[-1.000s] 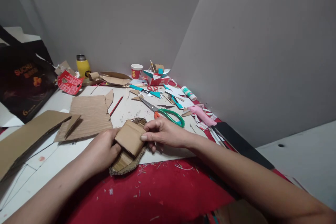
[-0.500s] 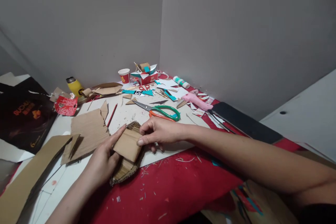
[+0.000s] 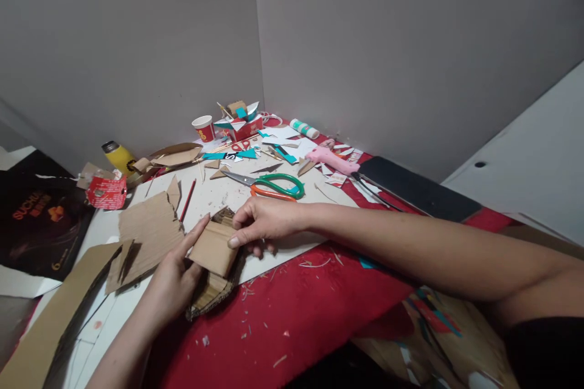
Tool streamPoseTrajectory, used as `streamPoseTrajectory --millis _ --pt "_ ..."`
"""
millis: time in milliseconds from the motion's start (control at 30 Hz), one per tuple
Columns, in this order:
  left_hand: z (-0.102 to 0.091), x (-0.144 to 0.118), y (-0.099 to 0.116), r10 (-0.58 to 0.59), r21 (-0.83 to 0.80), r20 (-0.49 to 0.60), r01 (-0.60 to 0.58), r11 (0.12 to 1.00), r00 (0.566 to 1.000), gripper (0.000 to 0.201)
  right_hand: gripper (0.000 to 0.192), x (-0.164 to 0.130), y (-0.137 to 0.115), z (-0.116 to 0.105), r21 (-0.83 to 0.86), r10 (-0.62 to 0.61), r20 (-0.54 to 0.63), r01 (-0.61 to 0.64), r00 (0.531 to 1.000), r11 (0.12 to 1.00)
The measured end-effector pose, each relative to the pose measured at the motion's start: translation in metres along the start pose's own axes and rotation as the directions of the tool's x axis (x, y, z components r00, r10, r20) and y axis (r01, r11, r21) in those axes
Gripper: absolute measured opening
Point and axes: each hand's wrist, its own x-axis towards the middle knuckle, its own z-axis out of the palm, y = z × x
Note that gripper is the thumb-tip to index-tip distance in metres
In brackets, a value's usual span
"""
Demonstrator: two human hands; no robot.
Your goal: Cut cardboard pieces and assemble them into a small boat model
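Note:
A small folded cardboard piece (image 3: pixel 212 249) lies across a boat-shaped cardboard shell (image 3: pixel 210 296) at the near edge of the white board. My left hand (image 3: pixel 180 276) grips the piece and shell from the left, its index finger stretched along the piece's far edge. From the right, my right hand (image 3: pixel 258 226) pinches the piece's right edge between thumb and index finger. The other right fingers curl below. Just beyond my right hand lie scissors (image 3: pixel 274 185) with green and orange handles. My palms hide part of the shell.
A torn cardboard sheet (image 3: pixel 148 234) and a long cardboard strip (image 3: pixel 59 316) lie left, by a red pencil (image 3: pixel 187 199). Farther back are a yellow bottle (image 3: pixel 117 158), a paper cup (image 3: pixel 203 129), a pink glue gun (image 3: pixel 334 160) and paper scraps on red cloth (image 3: pixel 274 322).
The view has shifted, so the whole scene sits slightly farther left. Both hands keep the same hold on the cardboard piece.

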Motion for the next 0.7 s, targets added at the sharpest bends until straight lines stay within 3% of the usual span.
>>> streamPoseTrajectory --millis 700 --pt "0.003 0.002 -0.013 0.087 0.01 -0.076 -0.086 0.996 0.993 0.069 0.029 0.003 -0.001 -0.003 0.051 -0.023 0.029 0.022 0.999 0.998"
